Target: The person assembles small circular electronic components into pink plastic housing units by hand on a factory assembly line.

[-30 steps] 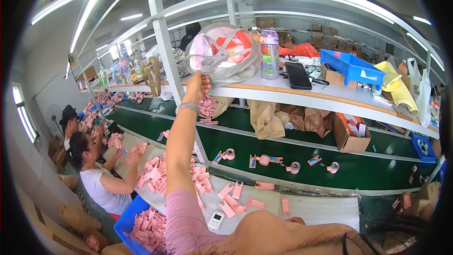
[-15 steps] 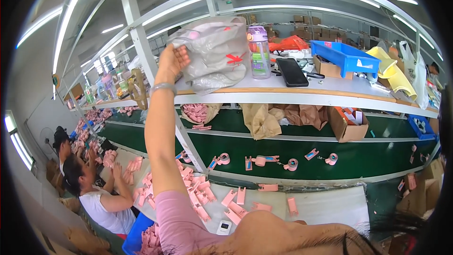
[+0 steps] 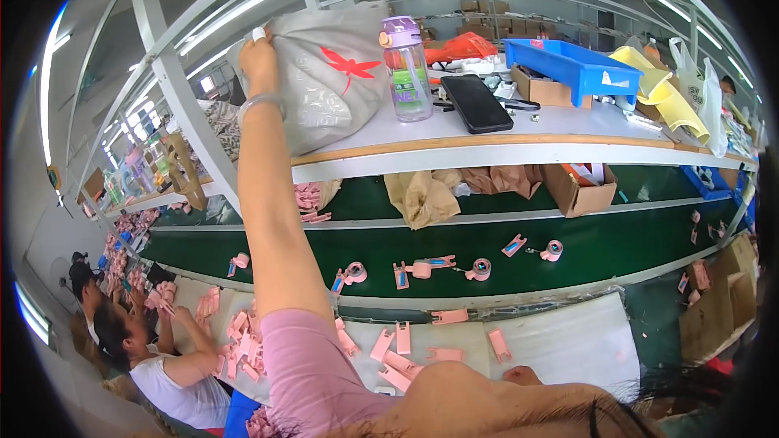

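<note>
Overhead, the grey bag (image 3: 324, 73) on the upper shelf (image 3: 519, 142) is gripped at its top edge by the left hand (image 3: 258, 53), fingers clenched on plastic; right hand unseen.

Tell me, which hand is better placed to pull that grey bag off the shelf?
Probably the left. The left hand is raised to the shelf and grips the top of the grey bag beside the purple bottle. The right hand is not in view.
</note>
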{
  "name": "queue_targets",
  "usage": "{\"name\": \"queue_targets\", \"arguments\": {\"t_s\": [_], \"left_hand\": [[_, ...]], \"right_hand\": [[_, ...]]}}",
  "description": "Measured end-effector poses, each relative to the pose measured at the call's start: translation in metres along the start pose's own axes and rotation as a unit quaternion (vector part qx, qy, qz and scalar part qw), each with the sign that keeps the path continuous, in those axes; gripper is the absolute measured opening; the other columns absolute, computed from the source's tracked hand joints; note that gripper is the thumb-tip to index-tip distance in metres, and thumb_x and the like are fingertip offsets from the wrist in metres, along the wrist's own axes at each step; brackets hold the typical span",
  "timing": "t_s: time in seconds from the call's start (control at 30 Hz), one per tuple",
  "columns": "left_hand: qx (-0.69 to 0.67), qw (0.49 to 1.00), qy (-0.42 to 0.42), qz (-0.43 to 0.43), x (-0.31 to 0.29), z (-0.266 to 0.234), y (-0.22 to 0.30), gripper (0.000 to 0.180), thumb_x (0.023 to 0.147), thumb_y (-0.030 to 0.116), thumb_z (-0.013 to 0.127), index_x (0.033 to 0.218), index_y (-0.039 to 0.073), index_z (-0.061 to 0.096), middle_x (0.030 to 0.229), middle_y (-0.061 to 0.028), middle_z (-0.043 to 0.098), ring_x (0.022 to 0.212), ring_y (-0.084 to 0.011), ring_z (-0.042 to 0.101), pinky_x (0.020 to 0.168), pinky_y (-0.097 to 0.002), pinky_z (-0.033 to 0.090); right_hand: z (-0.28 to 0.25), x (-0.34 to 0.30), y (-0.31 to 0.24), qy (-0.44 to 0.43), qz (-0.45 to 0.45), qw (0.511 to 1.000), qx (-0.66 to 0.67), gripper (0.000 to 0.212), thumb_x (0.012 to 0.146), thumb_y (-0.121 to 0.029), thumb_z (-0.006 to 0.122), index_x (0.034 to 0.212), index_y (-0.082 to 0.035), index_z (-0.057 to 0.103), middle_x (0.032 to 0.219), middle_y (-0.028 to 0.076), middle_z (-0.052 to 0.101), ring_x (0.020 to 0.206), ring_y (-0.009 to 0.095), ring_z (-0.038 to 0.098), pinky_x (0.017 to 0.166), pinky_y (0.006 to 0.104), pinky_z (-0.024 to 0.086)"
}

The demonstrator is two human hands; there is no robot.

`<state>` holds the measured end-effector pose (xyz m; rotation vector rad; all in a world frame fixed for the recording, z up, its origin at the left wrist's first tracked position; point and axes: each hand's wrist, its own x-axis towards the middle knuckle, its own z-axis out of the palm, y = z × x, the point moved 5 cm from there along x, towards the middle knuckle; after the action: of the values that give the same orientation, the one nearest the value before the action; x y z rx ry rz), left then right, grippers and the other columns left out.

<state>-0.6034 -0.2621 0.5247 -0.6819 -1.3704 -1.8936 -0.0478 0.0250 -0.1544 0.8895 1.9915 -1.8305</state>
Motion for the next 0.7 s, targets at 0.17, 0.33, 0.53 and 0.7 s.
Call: {"name": "queue_targets", "arguments": {"t_s": [0.17, 0.33, 0.53, 0.7], "left_hand": [[0.573, 0.800, -0.064, 0.166, -0.053, 0.053, 0.016, 0.059, 0.082, 0.036, 0.059, 0.136, 0.017, 0.043, 0.137, -0.0135, 0.043, 0.124, -0.0319, 0.041, 0.101, -0.0464, 0.031], [0.583, 0.715, 0.032, 0.385, -0.088, 0.046, 0.048, 0.062, 0.077, 0.035, 0.064, 0.133, 0.015, 0.044, 0.134, -0.0139, 0.044, 0.123, -0.0311, 0.041, 0.098, -0.0480, 0.030], [0.028, 0.962, -0.094, 0.255, -0.191, 0.013, 0.113, 0.042, 0.090, 0.027, 0.053, 0.123, 0.002, 0.049, 0.121, -0.0160, 0.051, 0.111, -0.0285, 0.049, 0.096, -0.0446, 0.036], [-0.492, 0.717, -0.492, -0.036, -0.390, 0.007, 0.163, 0.067, 0.092, 0.056, 0.037, 0.092, -0.007, 0.061, 0.068, -0.0167, 0.061, 0.047, -0.0272, 0.052, 0.043, -0.0371, 0.040]], "right_hand": [[-0.003, 0.007, 0.011, 0.025, 0.008, 0.999, 0.037, 0.014, 0.084, -0.007, 0.060, 0.091, 0.005, 0.059, 0.079, 0.012, 0.064, 0.069, 0.019, 0.064, 0.060, 0.0283, 0.052], [0.002, 0.040, 0.050, -0.048, 0.018, 0.990, 0.130, 0.016, 0.086, -0.009, 0.057, 0.095, 0.003, 0.058, 0.081, 0.012, 0.064, 0.071, 0.019, 0.065, 0.061, 0.0295, 0.053], [0.007, 0.015, 0.028, -0.005, -0.032, 0.997, 0.066, 0.015, 0.087, -0.011, 0.057, 0.095, 0.001, 0.057, 0.079, 0.010, 0.064, 0.068, 0.017, 0.064, 0.060, 0.0292, 0.053], [0.003, 0.025, 0.027, -0.014, -0.059, 0.998, 0.010, 0.011, 0.089, -0.014, 0.055, 0.085, -0.005, 0.060, 0.070, 0.004, 0.061, 0.061, 0.012, 0.059, 0.054, 0.0265, 0.048]]}}
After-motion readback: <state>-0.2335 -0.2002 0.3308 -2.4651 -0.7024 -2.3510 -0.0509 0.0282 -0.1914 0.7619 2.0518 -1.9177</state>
